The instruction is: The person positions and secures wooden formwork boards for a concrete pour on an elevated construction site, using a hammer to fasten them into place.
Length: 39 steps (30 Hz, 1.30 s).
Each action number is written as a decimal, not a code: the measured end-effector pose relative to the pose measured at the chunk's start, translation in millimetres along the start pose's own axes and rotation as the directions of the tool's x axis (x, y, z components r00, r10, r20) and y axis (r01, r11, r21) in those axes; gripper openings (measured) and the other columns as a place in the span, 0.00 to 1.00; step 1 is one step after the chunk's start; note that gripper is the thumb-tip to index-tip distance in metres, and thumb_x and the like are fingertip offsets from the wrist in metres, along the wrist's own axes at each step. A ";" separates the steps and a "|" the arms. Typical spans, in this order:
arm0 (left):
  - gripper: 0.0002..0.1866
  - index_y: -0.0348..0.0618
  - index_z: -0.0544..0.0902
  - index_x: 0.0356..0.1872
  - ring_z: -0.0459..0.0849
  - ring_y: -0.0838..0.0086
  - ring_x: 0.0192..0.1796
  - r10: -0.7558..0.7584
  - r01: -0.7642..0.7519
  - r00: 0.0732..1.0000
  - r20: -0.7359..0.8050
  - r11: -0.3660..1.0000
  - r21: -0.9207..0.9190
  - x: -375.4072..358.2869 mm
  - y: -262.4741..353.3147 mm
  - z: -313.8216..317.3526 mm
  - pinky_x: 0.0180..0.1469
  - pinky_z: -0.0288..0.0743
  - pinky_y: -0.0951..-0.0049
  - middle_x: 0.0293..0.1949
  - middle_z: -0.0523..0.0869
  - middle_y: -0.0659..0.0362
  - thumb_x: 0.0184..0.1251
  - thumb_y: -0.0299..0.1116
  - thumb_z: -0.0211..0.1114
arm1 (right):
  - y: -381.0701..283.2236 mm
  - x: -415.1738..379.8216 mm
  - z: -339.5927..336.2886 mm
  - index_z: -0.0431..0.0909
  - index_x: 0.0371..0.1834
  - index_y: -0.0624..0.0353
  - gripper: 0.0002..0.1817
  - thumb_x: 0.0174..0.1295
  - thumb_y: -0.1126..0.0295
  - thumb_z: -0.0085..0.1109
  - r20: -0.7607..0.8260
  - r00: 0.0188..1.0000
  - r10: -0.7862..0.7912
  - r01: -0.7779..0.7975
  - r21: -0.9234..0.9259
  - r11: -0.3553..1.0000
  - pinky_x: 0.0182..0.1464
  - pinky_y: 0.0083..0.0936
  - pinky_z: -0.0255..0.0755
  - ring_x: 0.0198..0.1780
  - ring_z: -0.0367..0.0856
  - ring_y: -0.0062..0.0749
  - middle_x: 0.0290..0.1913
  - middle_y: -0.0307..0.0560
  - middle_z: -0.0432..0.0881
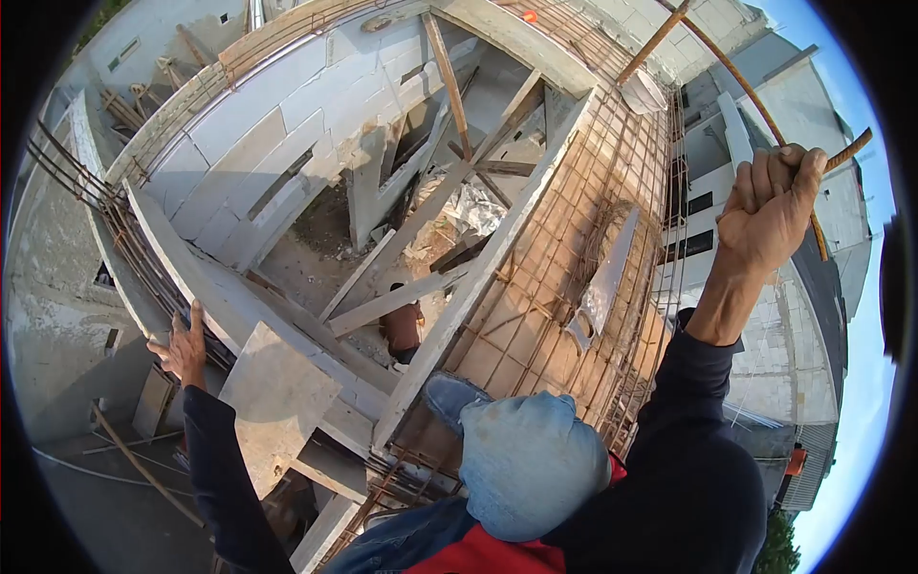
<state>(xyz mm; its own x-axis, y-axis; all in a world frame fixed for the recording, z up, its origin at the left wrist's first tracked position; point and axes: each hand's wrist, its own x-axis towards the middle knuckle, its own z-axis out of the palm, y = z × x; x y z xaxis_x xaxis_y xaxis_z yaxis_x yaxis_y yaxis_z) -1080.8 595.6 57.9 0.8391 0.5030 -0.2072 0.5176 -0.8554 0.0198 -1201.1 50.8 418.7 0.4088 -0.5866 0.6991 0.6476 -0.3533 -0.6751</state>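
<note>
Faded denim stretches over a bent knee (534,467) at the bottom centre of the frame; beyond it, right of centre, a handsaw (612,273) lies on rusty steel mesh (497,340). At the upper right, the right hand (770,206) has its fingers curled tight around a rusty bar (849,150), whose curved end juts out past the fist. That bar looks stiff, hard to break and rough enough not to slip, best gripped along a straight stretch. At the left, the left hand (182,352) spreads its fingers apart beside bundled bars (120,225); whether it bears weight, I cannot tell.
</note>
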 end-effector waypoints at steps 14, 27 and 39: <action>0.30 0.41 0.75 0.59 0.65 0.47 0.65 0.251 -0.470 0.854 -0.455 0.746 -0.472 -26.2 -85.0 11.9 0.65 0.60 0.56 0.61 0.72 0.41 0.67 0.56 0.54 | -79.2 -1.4 -161.4 0.72 0.25 0.59 0.19 0.66 0.56 0.57 -0.096 0.951 -0.293 0.205 -0.513 0.834 0.16 0.13 0.44 0.15 0.51 0.10 0.14 0.28 0.57; 0.20 0.30 0.79 0.48 0.82 0.55 0.46 0.097 -0.373 0.856 -0.508 0.797 -0.475 -83.1 -227.9 -13.4 0.50 0.73 0.65 0.43 0.84 0.43 0.71 0.41 0.54 | 198.5 -53.0 -238.0 0.74 0.36 0.56 0.08 0.61 0.64 0.57 0.413 0.870 0.269 0.360 -0.905 0.225 0.34 0.45 0.71 0.33 0.78 0.58 0.29 0.57 0.79; 0.13 0.31 0.80 0.36 0.79 0.58 0.30 0.011 -0.100 0.943 -0.333 0.963 -0.250 -150.8 -385.1 4.0 0.37 0.71 0.61 0.28 0.81 0.47 0.65 0.34 0.56 | 288.7 -189.4 -240.1 0.72 0.56 0.52 0.21 0.57 0.64 0.56 0.406 0.492 0.770 0.346 -0.903 0.255 0.45 0.48 0.73 0.44 0.78 0.54 0.45 0.55 0.78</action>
<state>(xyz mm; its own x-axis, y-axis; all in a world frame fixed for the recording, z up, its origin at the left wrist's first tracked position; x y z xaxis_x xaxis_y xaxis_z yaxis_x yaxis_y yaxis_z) -1407.4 848.7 77.7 0.8524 0.5061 0.1311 0.4567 -0.8429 0.2846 -1246.0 -115.1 34.9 0.9610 -0.2645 -0.0806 -0.2737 -0.9511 -0.1430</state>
